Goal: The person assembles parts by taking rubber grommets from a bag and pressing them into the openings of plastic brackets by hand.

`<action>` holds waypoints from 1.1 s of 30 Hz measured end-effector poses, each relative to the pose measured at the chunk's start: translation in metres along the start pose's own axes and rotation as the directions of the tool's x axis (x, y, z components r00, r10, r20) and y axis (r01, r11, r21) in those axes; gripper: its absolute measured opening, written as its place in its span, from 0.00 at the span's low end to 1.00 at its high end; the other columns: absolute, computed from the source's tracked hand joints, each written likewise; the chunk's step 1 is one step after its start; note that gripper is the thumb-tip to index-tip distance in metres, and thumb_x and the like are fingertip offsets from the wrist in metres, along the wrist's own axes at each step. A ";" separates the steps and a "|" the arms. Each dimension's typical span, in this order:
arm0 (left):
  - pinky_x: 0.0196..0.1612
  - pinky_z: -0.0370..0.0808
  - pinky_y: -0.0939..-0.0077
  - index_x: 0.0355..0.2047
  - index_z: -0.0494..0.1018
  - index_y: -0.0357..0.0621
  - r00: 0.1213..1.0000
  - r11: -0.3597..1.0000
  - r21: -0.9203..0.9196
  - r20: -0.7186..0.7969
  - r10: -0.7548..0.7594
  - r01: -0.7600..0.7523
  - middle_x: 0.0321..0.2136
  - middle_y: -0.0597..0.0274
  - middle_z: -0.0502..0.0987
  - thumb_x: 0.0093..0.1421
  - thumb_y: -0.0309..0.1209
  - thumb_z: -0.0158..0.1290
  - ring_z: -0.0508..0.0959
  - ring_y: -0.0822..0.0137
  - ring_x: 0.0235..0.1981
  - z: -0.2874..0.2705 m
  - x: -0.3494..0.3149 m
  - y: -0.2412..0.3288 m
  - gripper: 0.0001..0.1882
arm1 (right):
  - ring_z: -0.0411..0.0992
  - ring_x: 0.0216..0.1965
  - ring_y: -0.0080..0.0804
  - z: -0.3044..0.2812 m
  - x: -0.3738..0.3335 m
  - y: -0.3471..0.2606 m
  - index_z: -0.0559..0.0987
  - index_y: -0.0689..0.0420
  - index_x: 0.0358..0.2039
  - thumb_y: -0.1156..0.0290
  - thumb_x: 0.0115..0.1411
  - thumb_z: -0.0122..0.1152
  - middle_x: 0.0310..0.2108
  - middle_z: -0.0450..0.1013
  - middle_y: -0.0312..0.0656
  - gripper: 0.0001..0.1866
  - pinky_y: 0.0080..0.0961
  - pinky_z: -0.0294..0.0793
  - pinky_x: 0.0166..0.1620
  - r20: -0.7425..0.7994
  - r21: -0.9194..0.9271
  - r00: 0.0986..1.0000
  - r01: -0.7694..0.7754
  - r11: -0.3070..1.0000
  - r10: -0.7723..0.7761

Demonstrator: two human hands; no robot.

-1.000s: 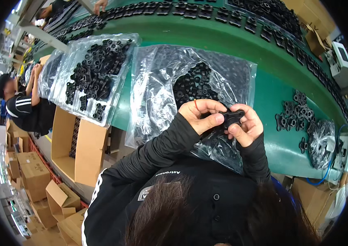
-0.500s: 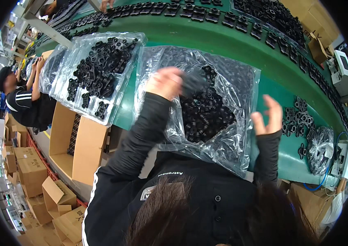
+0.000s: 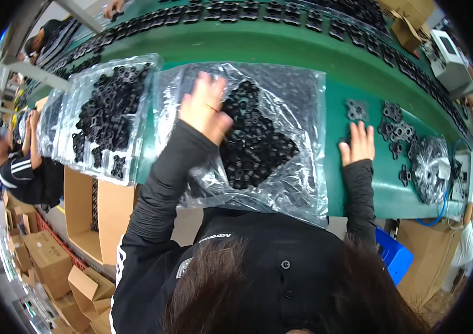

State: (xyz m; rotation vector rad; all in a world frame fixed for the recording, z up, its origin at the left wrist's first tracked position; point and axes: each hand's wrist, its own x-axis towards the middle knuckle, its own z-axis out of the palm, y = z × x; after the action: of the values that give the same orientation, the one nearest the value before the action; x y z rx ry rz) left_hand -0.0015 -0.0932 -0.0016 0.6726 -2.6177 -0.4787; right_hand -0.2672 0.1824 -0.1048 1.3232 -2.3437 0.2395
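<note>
My left hand (image 3: pixel 206 108) is over the left part of a clear plastic bag (image 3: pixel 309 92), fingers apart and nothing seen in it. Through the bag's torn-looking opening shows a heap of small black moulded parts (image 3: pixel 256 131), just right of that hand. My right hand (image 3: pixel 360 143) is open with fingers spread, low over or resting on the green table (image 3: pixel 381 192) to the right of the bag. Just beyond its fingertips lies a grey-black part (image 3: pixel 356 109). Something small and dark shows beside its thumb, too little to name.
Another pile of black parts (image 3: pixel 114 106) lies on clear trays at the left. More loose parts (image 3: pixel 398 131) and a bundled plastic bag (image 3: pixel 432 170) are at the right. Rows of parts (image 3: pixel 228 12) line the far side. Cardboard boxes (image 3: pixel 116 217) stand below left; people work at far left.
The blurred dark thing beside my left hand is gone, and that hand has drawn back left. My right hand has lowered and flattened near the loose part. The whole view has shifted.
</note>
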 end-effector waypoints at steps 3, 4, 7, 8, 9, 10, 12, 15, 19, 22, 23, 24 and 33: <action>0.52 0.48 0.37 0.57 0.53 0.48 0.972 0.956 0.226 0.181 0.148 -0.188 0.58 0.47 0.49 0.47 0.39 0.52 0.51 0.49 0.59 0.049 -0.024 0.043 0.36 | 0.57 0.53 0.49 -0.022 0.009 -0.021 0.65 0.52 0.51 0.54 0.50 0.49 0.52 0.60 0.45 0.28 0.37 0.56 0.52 -0.048 0.036 0.999 0.002 0.999 -0.001; 0.53 0.47 0.39 0.57 0.52 0.49 0.962 0.950 0.220 0.208 0.178 -0.223 0.57 0.48 0.52 0.48 0.39 0.51 0.53 0.50 0.58 0.059 -0.029 0.047 0.35 | 0.61 0.49 0.47 -0.025 0.010 -0.022 0.68 0.52 0.48 0.56 0.49 0.51 0.48 0.64 0.45 0.26 0.35 0.57 0.51 -0.136 0.057 0.991 0.020 0.998 -0.012; 0.55 0.45 0.42 0.54 0.57 0.50 0.953 0.975 0.116 0.263 0.153 -0.188 0.55 0.53 0.58 0.50 0.37 0.50 0.60 0.55 0.56 0.053 -0.029 0.049 0.30 | 0.62 0.45 0.44 -0.027 -0.001 -0.016 0.70 0.53 0.45 0.58 0.48 0.54 0.43 0.66 0.43 0.24 0.34 0.58 0.48 -0.117 0.135 0.988 -0.081 0.988 0.097; 0.55 0.48 0.45 0.51 0.62 0.49 0.948 0.964 0.147 0.266 0.177 -0.221 0.51 0.56 0.63 0.50 0.37 0.50 0.64 0.58 0.53 0.050 -0.032 0.046 0.26 | 0.63 0.42 0.42 -0.029 -0.007 -0.013 0.71 0.54 0.43 0.59 0.47 0.55 0.40 0.66 0.42 0.22 0.33 0.58 0.47 -0.107 0.179 0.984 -0.122 0.976 0.142; 0.55 0.50 0.49 0.47 0.66 0.49 0.942 0.951 0.179 0.268 0.200 -0.253 0.47 0.60 0.69 0.49 0.36 0.50 0.68 0.60 0.50 0.048 -0.033 0.044 0.23 | 0.64 0.40 0.40 -0.031 -0.011 -0.010 0.72 0.54 0.41 0.60 0.46 0.57 0.37 0.67 0.41 0.21 0.33 0.58 0.46 -0.097 0.224 0.978 -0.161 0.961 0.187; 0.53 0.54 0.54 0.41 0.70 0.48 0.948 0.970 0.108 0.258 0.185 -0.218 0.42 0.62 0.72 0.48 0.34 0.51 0.70 0.61 0.46 0.046 -0.033 0.045 0.18 | 0.63 0.36 0.38 -0.033 -0.010 -0.012 0.73 0.55 0.37 0.61 0.44 0.58 0.34 0.67 0.39 0.19 0.32 0.59 0.44 -0.109 0.234 0.970 -0.188 0.954 0.218; 0.52 0.57 0.60 0.36 0.74 0.47 0.948 0.979 0.023 0.256 0.191 -0.204 0.37 0.64 0.75 0.46 0.32 0.52 0.72 0.62 0.43 0.041 -0.030 0.046 0.14 | 0.63 0.32 0.36 -0.034 -0.008 -0.012 0.74 0.56 0.33 0.62 0.42 0.60 0.31 0.66 0.38 0.17 0.32 0.60 0.41 -0.125 0.229 0.956 -0.232 0.945 0.265; 0.45 0.65 0.72 0.31 0.75 0.45 0.946 0.961 -0.117 0.182 0.268 -0.250 0.30 0.63 0.76 0.45 0.25 0.52 0.74 0.64 0.36 0.032 -0.024 0.041 0.11 | 0.66 0.31 0.33 -0.036 -0.004 -0.007 0.72 0.56 0.34 0.66 0.48 0.58 0.31 0.67 0.40 0.13 0.27 0.65 0.37 -0.117 0.286 0.944 -0.265 0.921 0.308; 0.37 0.69 0.76 0.28 0.76 0.44 0.970 0.970 -0.225 0.203 0.137 -0.090 0.29 0.63 0.76 0.42 0.22 0.53 0.73 0.64 0.29 0.027 -0.028 0.035 0.10 | 0.68 0.27 0.29 -0.056 0.017 -0.015 0.69 0.56 0.37 0.73 0.53 0.54 0.30 0.68 0.43 0.10 0.19 0.70 0.26 0.369 0.928 0.637 -0.204 -0.313 0.677; 0.36 0.68 0.78 0.28 0.76 0.44 0.965 0.974 -0.140 0.171 0.200 -0.177 0.28 0.64 0.75 0.42 0.21 0.52 0.73 0.65 0.29 0.025 -0.027 0.034 0.10 | 0.68 0.25 0.28 -0.062 0.022 -0.021 0.67 0.57 0.39 0.75 0.54 0.52 0.30 0.68 0.44 0.11 0.16 0.70 0.23 0.384 0.887 0.746 -0.133 -0.443 0.544; 0.35 0.68 0.78 0.28 0.75 0.45 0.961 0.972 -0.096 0.157 0.229 -0.216 0.28 0.64 0.75 0.42 0.21 0.52 0.73 0.65 0.29 0.024 -0.028 0.034 0.10 | 0.69 0.25 0.27 -0.064 0.024 -0.024 0.66 0.57 0.39 0.77 0.54 0.51 0.30 0.68 0.45 0.11 0.14 0.70 0.21 0.379 0.855 0.797 -0.107 -0.508 0.471; 0.35 0.68 0.79 0.28 0.75 0.45 0.956 0.966 -0.051 0.143 0.257 -0.253 0.28 0.64 0.75 0.43 0.21 0.52 0.73 0.66 0.28 0.023 -0.029 0.032 0.10 | 0.69 0.24 0.26 -0.065 0.027 -0.028 0.65 0.58 0.40 0.78 0.55 0.50 0.29 0.68 0.45 0.12 0.13 0.70 0.19 0.366 0.816 0.843 -0.087 -0.572 0.394; 0.34 0.71 0.84 0.38 0.70 0.39 0.908 0.072 -0.947 0.275 -0.315 0.312 0.29 0.58 0.74 0.52 0.20 0.49 0.75 0.69 0.31 0.017 -0.019 0.056 0.11 | 0.70 0.24 0.30 -0.089 0.051 -0.112 0.64 0.61 0.43 0.78 0.53 0.51 0.31 0.68 0.47 0.16 0.16 0.73 0.19 0.397 0.676 0.918 -0.289 -0.678 0.005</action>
State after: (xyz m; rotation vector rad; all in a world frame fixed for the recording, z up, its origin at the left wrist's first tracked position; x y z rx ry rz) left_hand -0.0152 -0.0336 0.0011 0.6723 -1.4115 -2.0862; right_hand -0.1700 0.1158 -0.0099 1.0320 -1.6079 3.5388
